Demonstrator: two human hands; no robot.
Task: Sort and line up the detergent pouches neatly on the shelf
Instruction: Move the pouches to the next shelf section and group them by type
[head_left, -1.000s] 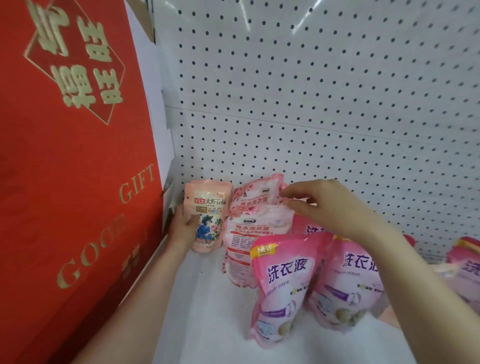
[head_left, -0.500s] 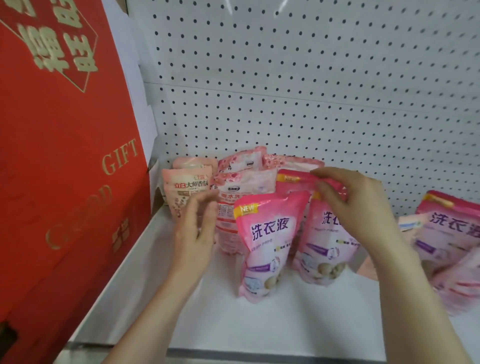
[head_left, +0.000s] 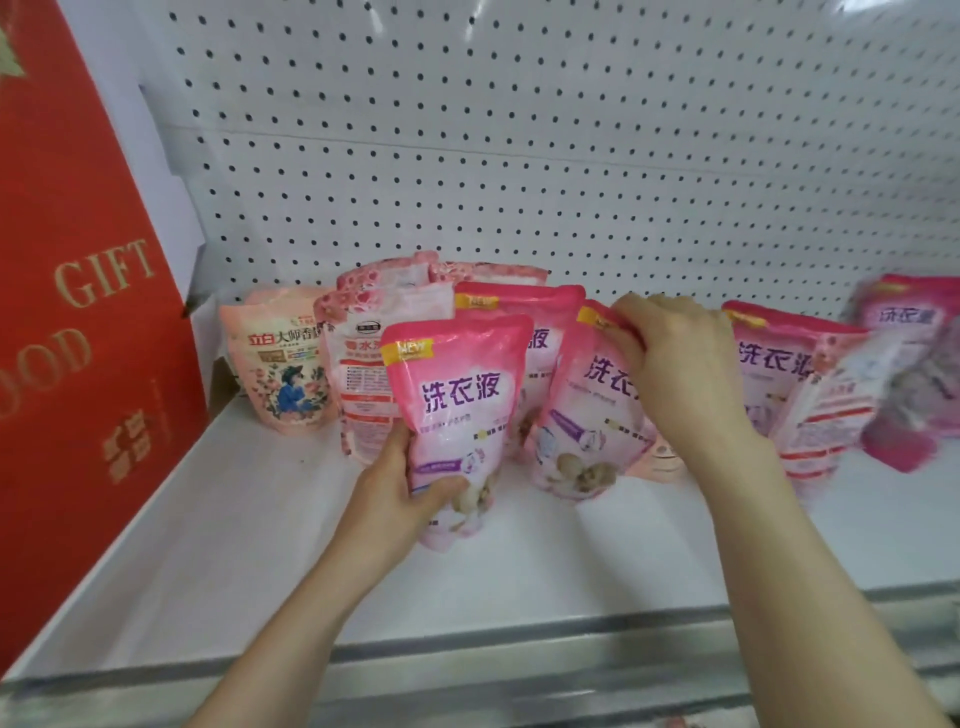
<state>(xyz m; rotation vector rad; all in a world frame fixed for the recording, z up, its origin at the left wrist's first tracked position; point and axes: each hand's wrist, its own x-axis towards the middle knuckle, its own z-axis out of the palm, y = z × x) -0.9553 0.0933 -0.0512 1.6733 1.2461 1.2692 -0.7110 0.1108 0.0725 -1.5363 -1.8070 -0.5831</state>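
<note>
The left hand (head_left: 397, 486) gripped the lower end of the front pink detergent pouch (head_left: 460, 384), thumb curled across its face and fingers wrapped behind it. The pouch stood upright above the hand, nearest the front of the white shelf (head_left: 249, 551); whether its base touched the shelf could not be told. The right hand (head_left: 680, 374) was closed over the top edge of a second pink pouch (head_left: 582, 421), fingers curled down over the seam beside its yellow corner tab. That pouch hung below the hand, tilted, just right of the front one. Another pink pouch (head_left: 519, 304) stood behind the two. At the left a peach floral pouch (head_left: 283, 369) and a pale pink pouch (head_left: 358, 379) stood upright, touching, against the pegboard back panel (head_left: 519, 156) and beside a red gift box (head_left: 78, 322). More pink pouches (head_left: 774, 358) leaned to the right of the right hand, the farthest blurred.
</note>
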